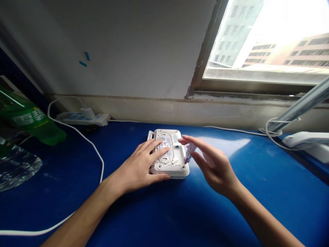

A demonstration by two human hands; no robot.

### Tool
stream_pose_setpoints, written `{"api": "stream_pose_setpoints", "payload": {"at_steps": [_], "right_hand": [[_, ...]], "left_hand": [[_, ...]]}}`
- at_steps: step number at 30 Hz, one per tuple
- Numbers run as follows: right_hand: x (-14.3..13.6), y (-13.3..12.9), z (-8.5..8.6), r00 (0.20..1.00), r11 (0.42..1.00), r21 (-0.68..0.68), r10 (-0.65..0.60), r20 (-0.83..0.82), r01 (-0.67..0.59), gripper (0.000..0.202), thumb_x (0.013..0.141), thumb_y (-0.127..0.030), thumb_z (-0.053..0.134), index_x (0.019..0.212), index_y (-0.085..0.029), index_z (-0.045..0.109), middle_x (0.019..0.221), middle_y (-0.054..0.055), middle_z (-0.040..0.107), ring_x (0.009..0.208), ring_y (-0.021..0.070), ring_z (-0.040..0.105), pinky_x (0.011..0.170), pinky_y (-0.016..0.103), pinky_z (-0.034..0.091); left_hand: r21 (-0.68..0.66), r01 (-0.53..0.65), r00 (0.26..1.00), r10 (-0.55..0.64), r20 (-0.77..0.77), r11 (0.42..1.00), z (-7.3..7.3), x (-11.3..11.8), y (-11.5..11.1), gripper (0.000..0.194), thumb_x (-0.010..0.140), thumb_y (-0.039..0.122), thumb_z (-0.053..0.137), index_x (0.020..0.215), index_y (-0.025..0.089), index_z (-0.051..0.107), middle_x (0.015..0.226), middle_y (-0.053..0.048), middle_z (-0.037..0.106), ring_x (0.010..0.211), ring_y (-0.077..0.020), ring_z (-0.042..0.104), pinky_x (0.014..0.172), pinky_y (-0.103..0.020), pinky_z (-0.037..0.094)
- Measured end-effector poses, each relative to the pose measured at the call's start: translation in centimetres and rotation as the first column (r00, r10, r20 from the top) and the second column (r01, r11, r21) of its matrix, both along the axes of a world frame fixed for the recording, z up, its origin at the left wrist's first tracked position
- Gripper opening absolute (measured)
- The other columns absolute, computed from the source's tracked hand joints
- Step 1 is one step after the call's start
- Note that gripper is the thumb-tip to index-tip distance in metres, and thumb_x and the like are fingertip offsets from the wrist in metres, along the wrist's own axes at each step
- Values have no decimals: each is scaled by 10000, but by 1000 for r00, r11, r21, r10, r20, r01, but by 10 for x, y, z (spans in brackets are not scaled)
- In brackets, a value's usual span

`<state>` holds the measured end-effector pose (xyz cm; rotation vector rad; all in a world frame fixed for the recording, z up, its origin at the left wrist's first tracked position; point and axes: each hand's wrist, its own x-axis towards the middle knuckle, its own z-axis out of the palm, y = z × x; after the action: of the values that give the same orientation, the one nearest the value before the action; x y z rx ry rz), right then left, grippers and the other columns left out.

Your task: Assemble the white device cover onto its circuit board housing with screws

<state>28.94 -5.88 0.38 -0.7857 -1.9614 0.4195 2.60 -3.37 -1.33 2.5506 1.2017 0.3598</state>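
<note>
White device (177, 157) on glossy blue table (205, 212); pale wall (128, 48), window (267, 48) behind.

Strong daylight from window (264, 44), upper right; sky (288, 20) blown out to white. Wall (128, 48) dim grey, darkening toward upper left. Pale glare on blue counter (231, 145), right of centre; soft shadow below white device (177, 157), fine print illegible. Green bottle (31, 118) at left edge stretched by wide-angle distortion.
</note>
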Motion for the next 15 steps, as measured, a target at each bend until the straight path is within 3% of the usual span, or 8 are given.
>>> {"api": "stream_pose_setpoints", "payload": {"at_steps": [2,5,10,12,15], "right_hand": [[-1,-1,2,1000,1000,-5,17,-6,-17,475,1025,-95,555,1466,-273,566,1231,73,737,1123,215,700,963,386,576],[-4,-4,3,999,998,45,-35,-8,36,368,972,-106,671,1313,-245,676,1040,51,763,904,189,721,811,336,589],[-8,-5,1,987,979,128,-159,-21,160,183,903,-176,788,1076,-205,736,865,40,647,729,170,618,629,315,515],[-7,-5,0,985,974,147,-173,3,170,201,932,-181,754,1130,-203,722,891,50,642,753,172,621,653,317,528],[-5,-5,2,996,995,83,-67,54,62,380,1025,-125,574,1393,-218,602,1132,106,698,995,201,682,832,348,581]], "left_hand": [[-1,1,1000,-1,4,1000,0,0,0,842,878,768,615,1595,373,417,1704,-70,302,1558,-398,257,1236,-595,309],[5,3,1000,-3,7,1000,1,1,0,832,879,751,633,1589,369,429,1704,-63,304,1559,-396,257,1243,-588,304],[11,5,1000,-5,3,1000,1,0,-1,831,881,757,624,1590,371,427,1710,-61,288,1558,-399,257,1241,-592,307],[7,1,1000,-1,-7,1000,1,0,-1,828,887,763,609,1593,376,418,1711,-61,286,1562,-396,250,1237,-596,311],[5,-2,1000,2,-5,1000,0,0,-1,832,885,771,602,1594,377,416,1708,-62,292,1562,-395,248,1237,-592,311]]}}
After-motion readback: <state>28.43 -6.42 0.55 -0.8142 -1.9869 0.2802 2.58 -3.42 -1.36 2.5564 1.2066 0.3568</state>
